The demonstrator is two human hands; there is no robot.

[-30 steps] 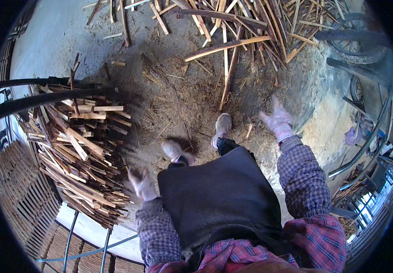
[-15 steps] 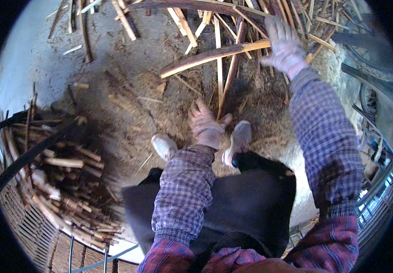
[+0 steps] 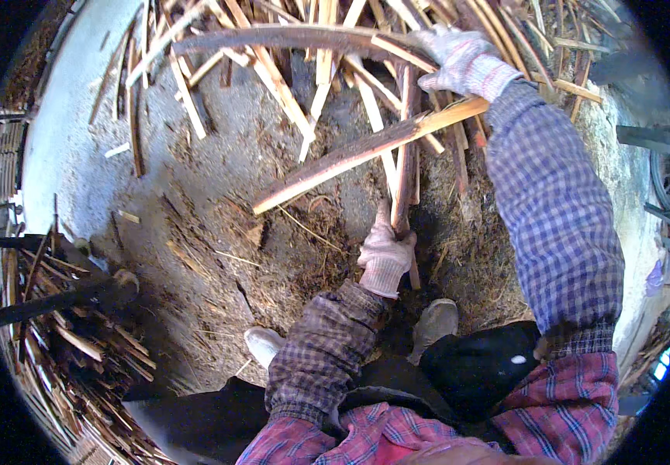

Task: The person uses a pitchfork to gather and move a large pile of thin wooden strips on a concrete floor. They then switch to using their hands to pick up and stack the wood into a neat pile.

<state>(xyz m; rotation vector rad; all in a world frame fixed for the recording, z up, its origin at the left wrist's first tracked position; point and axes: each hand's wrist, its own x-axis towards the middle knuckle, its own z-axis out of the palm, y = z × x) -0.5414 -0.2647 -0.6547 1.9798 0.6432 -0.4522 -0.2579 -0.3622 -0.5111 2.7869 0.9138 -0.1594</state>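
Both my hands wear pale knitted work gloves. My left hand [image 3: 388,248] is closed around the lower end of a narrow, bark-edged wood strip [image 3: 406,159], its index finger lying along the wood. My right hand [image 3: 463,62] reaches to the pile, thumb apart from the fingers. Its fingers lie over the right end of a long curved bark-covered strip [image 3: 288,37], and a thinner strip [image 3: 403,53] runs toward the gap by the thumb. Under my right wrist passes a thick split slab [image 3: 366,159], dark bark above and pale wood below, lying across other strips.
Loose wood strips [image 3: 319,62] spread over the far floor. A stacked heap of cut wood [image 3: 79,364] is at the left, beside dark bars [image 3: 56,302]. Bark crumbs cover the concrete floor [image 3: 203,232] around my shoes [image 3: 436,329]. A wheel [image 3: 667,182] shows at the right edge.
My left hand has gone from spread fingers to a grip on the narrow strip. My right hand has shifted slightly left onto the curved strip's end. The view has also moved.
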